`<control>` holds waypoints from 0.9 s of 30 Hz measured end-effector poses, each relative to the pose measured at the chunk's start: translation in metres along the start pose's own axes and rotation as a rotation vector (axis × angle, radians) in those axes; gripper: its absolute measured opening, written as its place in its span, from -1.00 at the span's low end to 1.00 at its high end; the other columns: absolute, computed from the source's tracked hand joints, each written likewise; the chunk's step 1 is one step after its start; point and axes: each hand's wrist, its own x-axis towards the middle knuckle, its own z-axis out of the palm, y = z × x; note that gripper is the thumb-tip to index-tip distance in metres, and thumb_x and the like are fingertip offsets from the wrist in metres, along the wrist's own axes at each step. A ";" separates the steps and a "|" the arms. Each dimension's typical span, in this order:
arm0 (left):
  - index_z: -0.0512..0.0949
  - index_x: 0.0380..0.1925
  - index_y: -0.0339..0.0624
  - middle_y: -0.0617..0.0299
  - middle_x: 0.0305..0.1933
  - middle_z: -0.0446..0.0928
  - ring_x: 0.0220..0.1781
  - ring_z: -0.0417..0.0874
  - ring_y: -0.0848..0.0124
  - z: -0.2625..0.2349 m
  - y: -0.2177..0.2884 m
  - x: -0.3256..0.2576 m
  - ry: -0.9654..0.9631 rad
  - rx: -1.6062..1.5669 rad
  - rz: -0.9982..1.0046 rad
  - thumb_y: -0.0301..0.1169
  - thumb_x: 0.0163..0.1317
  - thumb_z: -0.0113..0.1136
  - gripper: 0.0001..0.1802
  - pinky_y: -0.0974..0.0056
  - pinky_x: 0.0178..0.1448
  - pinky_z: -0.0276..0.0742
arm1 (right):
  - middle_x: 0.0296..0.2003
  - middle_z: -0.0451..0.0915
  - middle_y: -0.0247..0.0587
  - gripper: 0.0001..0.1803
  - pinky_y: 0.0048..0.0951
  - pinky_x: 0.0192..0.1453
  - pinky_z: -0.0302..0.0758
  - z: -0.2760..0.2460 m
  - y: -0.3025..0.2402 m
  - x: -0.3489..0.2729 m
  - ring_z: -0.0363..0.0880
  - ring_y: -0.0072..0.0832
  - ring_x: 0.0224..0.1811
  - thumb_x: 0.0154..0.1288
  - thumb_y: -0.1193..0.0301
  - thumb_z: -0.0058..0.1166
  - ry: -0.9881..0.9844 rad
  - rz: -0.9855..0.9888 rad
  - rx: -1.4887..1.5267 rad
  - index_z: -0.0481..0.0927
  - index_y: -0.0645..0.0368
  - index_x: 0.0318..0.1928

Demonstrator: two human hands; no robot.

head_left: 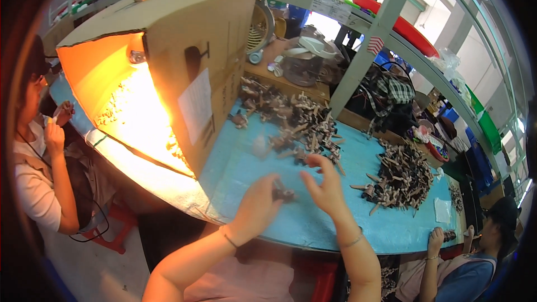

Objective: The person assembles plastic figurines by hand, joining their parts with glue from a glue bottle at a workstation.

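My left hand (257,206) is closed around a small brownish-grey piece (284,193), blurred and partly hidden by the fingers. Just to its right, my right hand (326,189) hovers over the blue tabletop (235,159) with thumb and forefinger apart and nothing visible between them. Beyond both hands spreads a heap of small brown and black figure-like pieces (305,126). A second such heap (400,176) lies farther right. One loose piece (239,120) rests by the box, and a pale blurred spot on the table near it cannot be made out.
A large cardboard box (224,50), lit bright orange inside by a lamp (136,56), stands at the left. A grey metal post (375,39) rises behind the heaps, near a dark bag (386,95). Co-workers sit at left (45,173) and lower right (470,271).
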 end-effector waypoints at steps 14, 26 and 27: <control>0.51 -0.27 -0.27 0.03 -0.14 0.45 -0.16 0.55 0.21 -0.062 -0.016 -0.049 0.042 0.031 -0.054 -0.61 -0.01 0.26 -0.75 0.27 -0.11 0.51 | -0.06 0.48 -0.11 -0.62 -0.25 0.02 0.38 0.091 -0.005 0.044 0.49 -0.25 -0.01 0.08 0.42 0.23 -0.071 0.072 0.204 0.42 0.24 -0.10; 0.38 -0.20 -0.27 0.02 -0.04 0.46 -0.07 0.54 0.36 -0.075 -0.019 -0.054 0.275 -0.508 -0.114 -0.77 -0.02 0.19 -0.64 0.32 0.02 0.48 | -0.26 0.53 -0.21 -0.57 -0.54 -0.22 0.47 0.004 -0.060 -0.047 0.54 -0.52 -0.23 0.13 0.34 0.27 0.103 0.289 0.804 0.41 0.27 -0.08; 0.38 -0.23 -0.26 0.00 -0.04 0.46 -0.06 0.54 0.36 -0.077 -0.015 -0.053 0.282 -0.444 -0.072 -0.77 -0.03 0.20 -0.64 0.32 0.00 0.50 | -0.26 0.53 -0.21 -0.57 -0.54 -0.22 0.47 0.002 -0.061 -0.050 0.54 -0.52 -0.23 0.13 0.34 0.27 0.105 0.296 0.808 0.41 0.27 -0.08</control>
